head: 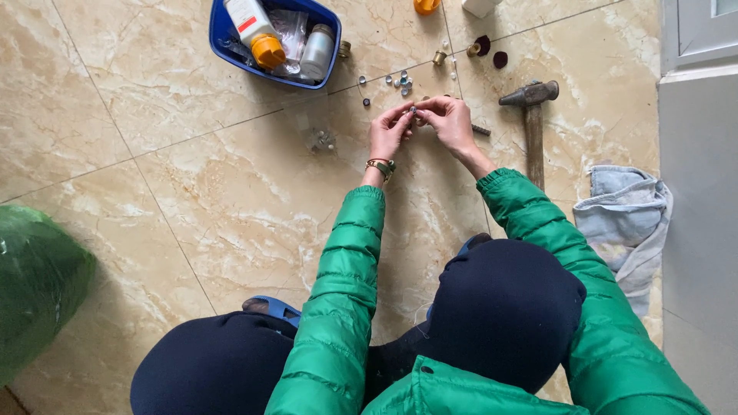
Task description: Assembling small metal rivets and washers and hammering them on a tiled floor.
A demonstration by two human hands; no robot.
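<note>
You've got a tiny dark bead-like piece [413,111] pinched up off the floor, caught between the fingertips of your left hand [388,132] and right hand [450,121], which meet right over it. It's small, roundish, dark bluish-grey, mostly hidden by your fingers, so its exact shape can't be made out.

The floor tiles [192,177] are glossy, marbled beige stone. The hammer [530,123] pairs a dull metal head with a worn wooden handle. The green jacket sleeve [346,261] is shiny quilted fabric
</note>
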